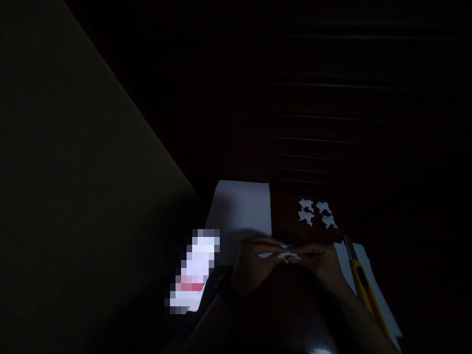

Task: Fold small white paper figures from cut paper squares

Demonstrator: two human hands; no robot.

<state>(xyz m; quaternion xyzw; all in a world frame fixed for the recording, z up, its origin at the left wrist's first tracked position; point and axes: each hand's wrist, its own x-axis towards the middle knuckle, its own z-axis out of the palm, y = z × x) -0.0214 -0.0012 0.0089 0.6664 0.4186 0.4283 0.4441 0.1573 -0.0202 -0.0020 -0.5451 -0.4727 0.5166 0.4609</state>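
Observation:
Between my two hands is a small piece of folded white paper (288, 255), pinched at both sides by the fingertips. My left hand (257, 260) is closed on its left side, and my right hand (320, 260) grips its right side. Its exact shape is partly hidden by the fingers and the dim light. Beyond my right hand, several small folded paper figures (306, 217) lie in two short rows on the dark table (283, 211).
A white sheet of paper (243, 206) lies behind my left hand. Left of it, a lit screen (199, 265) glows, its content blurred out. At right, a yellow utility knife (363, 285) rests on white paper (385, 300). A pale wall (73, 172) rises at left.

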